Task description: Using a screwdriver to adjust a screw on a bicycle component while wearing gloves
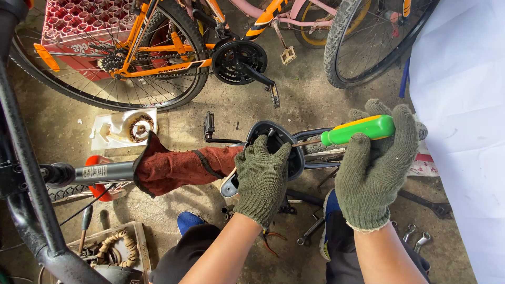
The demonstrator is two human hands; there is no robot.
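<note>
My left hand (261,177), in a green knit glove, grips the underside of a black bicycle saddle (273,138) turned upside down. A red cloth (181,167) is wrapped around the seat post (100,171) that runs left from the saddle. My right hand (376,165), also gloved, holds a screwdriver with a green and yellow handle (360,129). Its thin shaft points left into the saddle's underside, right beside my left fingers.
An orange bicycle (158,58) with its crank and pedals stands behind on the concrete floor, next to a second wheel (363,47). Wrenches (415,239) and pliers lie by my feet. A tray of parts (113,247) sits lower left; a white sheet (463,115) hangs right.
</note>
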